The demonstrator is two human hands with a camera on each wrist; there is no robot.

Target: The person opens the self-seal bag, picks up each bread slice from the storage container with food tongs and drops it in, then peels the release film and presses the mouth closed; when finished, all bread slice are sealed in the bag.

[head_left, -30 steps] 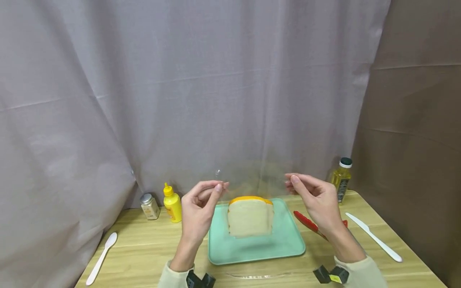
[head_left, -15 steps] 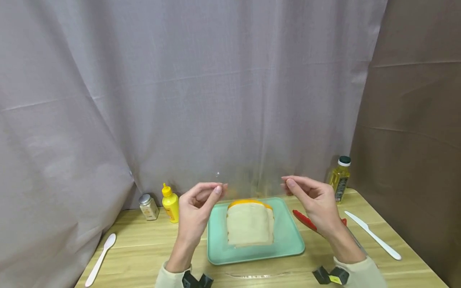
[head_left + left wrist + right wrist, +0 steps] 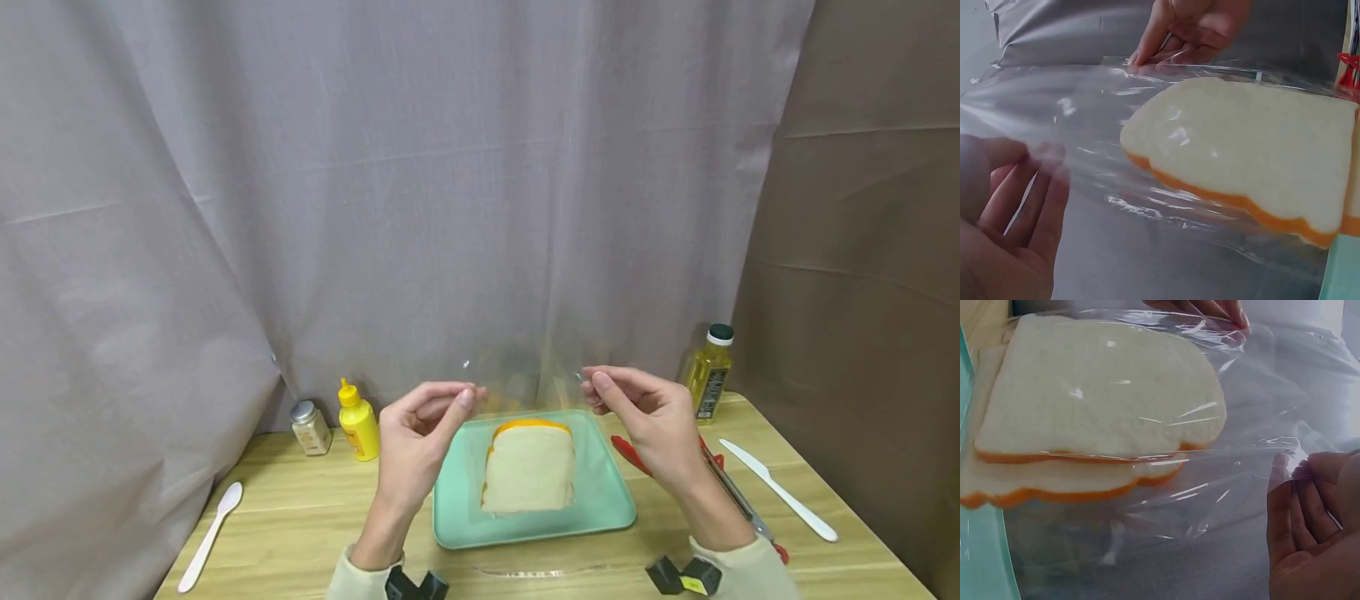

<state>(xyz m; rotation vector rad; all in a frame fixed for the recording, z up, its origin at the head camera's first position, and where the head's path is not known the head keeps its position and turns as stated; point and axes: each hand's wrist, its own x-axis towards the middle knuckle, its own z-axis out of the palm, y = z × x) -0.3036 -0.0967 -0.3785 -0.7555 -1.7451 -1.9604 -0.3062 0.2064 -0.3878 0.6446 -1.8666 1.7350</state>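
Observation:
A clear plastic bag (image 3: 1091,119) hangs upright between my two hands, its film nearly invisible in the head view. Two slices of bread (image 3: 528,468), cream with orange-brown crusts, lie one against the other inside it. Behind and below them is the mint-green tray (image 3: 600,508). My left hand (image 3: 420,437) pinches the bag's upper left side between thumb and fingers. On the upper right, my right hand (image 3: 652,425) pinches the film the same way. The right wrist view shows the second slice (image 3: 1110,484) offset from the front slice (image 3: 1110,387).
Left of the tray stand a yellow squeeze bottle (image 3: 360,429) and a small jar (image 3: 311,429); a white spoon (image 3: 213,533) lies nearer. To the right are red-tipped tongs (image 3: 735,496), a white knife (image 3: 780,487) and an oil bottle (image 3: 710,375). A clear strip (image 3: 540,573) lies in front.
The bread has dropped lower in the bag and shifted slightly right, and its slices look more lined up. My hands have drawn a little closer together, both still pinching the bag.

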